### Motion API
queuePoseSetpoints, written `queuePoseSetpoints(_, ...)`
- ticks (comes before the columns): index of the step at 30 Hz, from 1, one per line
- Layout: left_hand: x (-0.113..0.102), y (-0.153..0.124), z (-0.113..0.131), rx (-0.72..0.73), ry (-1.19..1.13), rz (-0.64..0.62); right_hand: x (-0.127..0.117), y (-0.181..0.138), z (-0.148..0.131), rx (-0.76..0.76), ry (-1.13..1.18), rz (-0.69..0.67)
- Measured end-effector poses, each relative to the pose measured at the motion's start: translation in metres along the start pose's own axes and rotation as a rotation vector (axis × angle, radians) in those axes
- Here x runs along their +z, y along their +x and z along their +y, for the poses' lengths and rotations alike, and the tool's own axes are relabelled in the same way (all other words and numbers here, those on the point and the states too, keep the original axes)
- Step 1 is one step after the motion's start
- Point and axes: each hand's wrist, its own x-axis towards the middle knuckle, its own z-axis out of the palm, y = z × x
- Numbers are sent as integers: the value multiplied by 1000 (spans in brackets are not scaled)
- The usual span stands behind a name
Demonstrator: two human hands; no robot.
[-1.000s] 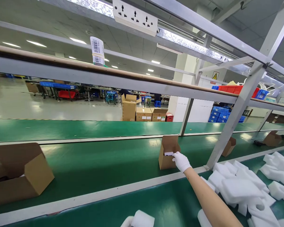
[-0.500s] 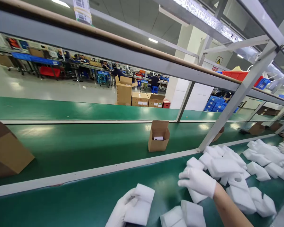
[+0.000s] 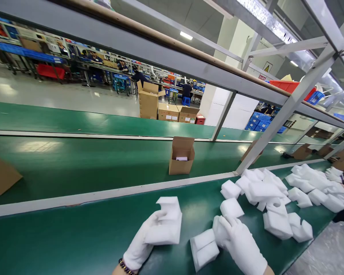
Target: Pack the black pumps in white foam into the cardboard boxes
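My left hand, in a white glove, grips a white foam packing piece with a notch in its upper left side, held above the green belt. My right hand, also gloved, has its fingers closed over another foam piece low over the belt; the palm side is hidden. Close beside that piece, to its left, lies a creased foam block. Past the right fingertips sits one more foam block.
A heap of foam pieces covers the right of the near belt. Beyond the white rail stand an open carton with something white inside and another carton. A slanted metal post rises there. A co-worker's gloved hand is far right.
My right hand has come down and toward me, from beside the foam heap onto a foam piece. My left hand still holds its piece, now turned and raised slightly. The view has shifted.
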Motion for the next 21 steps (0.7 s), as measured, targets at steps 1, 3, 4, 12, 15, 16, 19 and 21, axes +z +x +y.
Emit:
queuePoseSetpoints(1,0,0,-1,15,5,-35,1,4,-3,2,21,26)
queuePoseSetpoints(3,1,0,-1,31,16,-78,4,15,-12,-8,53,54)
queuePoseSetpoints(4,1,1,-2,34,18,-82,7,21,-17,-22,66,65)
queuePoseSetpoints(12,-9,11,-1,140,6,-29,17,47,-64,-65,343,86)
queuePoseSetpoints(15,-13,14,0,211,-21,56,22,39,-80,-75,436,63)
queuePoseSetpoints(16,-13,14,1,220,-30,78,24,36,-84,-86,473,58)
queuePoseSetpoints(19,-12,12,2,221,-47,107,31,36,-80,-128,567,142)
queuePoseSetpoints(21,-12,12,2,212,-56,112,31,44,-64,-125,533,340)
